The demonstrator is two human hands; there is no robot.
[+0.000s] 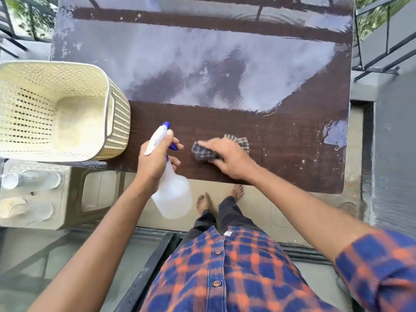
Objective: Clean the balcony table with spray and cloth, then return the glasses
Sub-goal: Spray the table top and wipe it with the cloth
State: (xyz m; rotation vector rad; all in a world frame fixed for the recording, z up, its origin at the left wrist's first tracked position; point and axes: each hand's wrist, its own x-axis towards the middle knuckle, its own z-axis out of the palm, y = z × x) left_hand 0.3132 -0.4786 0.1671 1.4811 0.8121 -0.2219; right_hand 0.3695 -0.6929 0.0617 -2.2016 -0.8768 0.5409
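Note:
A dark brown table [281, 152] fills the middle of the head view, its far half glossy with reflections. My left hand [155, 158] grips the neck of a white spray bottle [173, 197] with a blue nozzle, held over the table's near edge. My right hand [227, 158] presses a checked cloth [238, 141] flat onto the tabletop just right of the bottle. Two clear glasses [33, 179] [29, 210] lie blurred on a stool [67, 199] at the lower left.
A cream perforated plastic basket [117, 122] sits on the table's left edge, empty inside. Black metal railings [369, 68] stand beyond the table's right and left sides. My bare feet [202, 201] are on the tiled floor under the near edge.

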